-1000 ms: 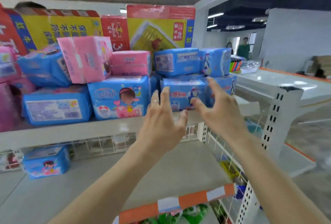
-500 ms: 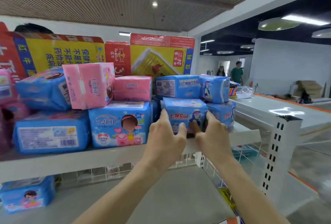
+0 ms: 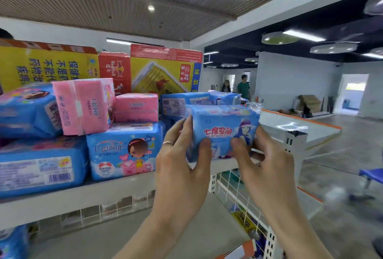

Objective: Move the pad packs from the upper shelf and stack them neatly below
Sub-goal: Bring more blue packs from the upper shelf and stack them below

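At the upper shelf's [image 3: 116, 192] right end, the left hand [image 3: 182, 167] and right hand [image 3: 263, 165] now clamp 1 blue plastic pad pack [image 3: 222, 128], lifted clear, ready to go below.

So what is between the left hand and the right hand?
In the head view, a blue pad pack sits between the left hand and right hand.

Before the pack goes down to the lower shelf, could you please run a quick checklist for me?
1. Blue pack held by both hands: ok, left hand and right hand grip its sides.
2. Pack lifted clear of the upper shelf: ok.
3. Pink pack stable on the stack: not ok, it leans.
4. Bare space on the lower shelf: ok.
5. Pack undamaged: cannot tell.
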